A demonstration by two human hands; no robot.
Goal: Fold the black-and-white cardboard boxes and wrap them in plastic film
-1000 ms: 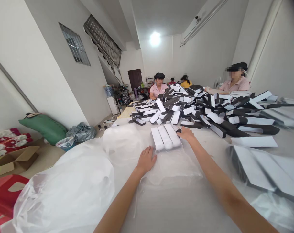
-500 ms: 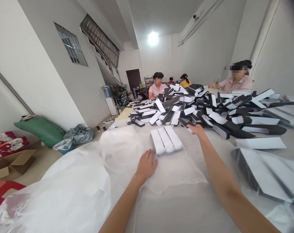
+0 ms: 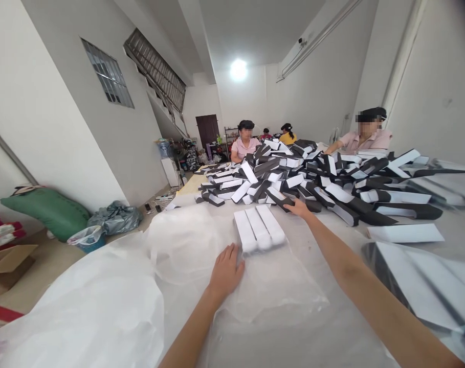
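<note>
Reaching toward the loose pile [image 3: 268, 167] that spreads along the far edge of the counter [image 3: 307, 246], the right hand [image 3: 298, 208] has its fingers closed on the near end of a black-and-white box [image 3: 277, 195]. That box lies at the pile's front, its other end angled back toward the far left corner.

The left hand [image 3: 226, 271] lies palm down nearer the counter's near edge, its fingers extended, loosely together and gripping nothing. Its fingertips are just beside 3 white boxes [image 3: 258, 229]; whether they touch cannot be told. These 3 sit side by side between the hands, at the far end of a clear plastic bag [image 3: 278, 286] that lies flat toward the near edge.

White plastic sheeting [image 3: 102, 301] covers the near left corner, with a rounded plastic stack [image 3: 184, 245] beyond it. At the near right corner is a wrapped bundle [image 3: 416, 281], and a single white piece [image 3: 406, 233] lies just beyond it. 2 people in pink are past the far edge, 1 near its middle [image 3: 245, 145] and 1 toward the far right corner [image 3: 364, 140].
</note>
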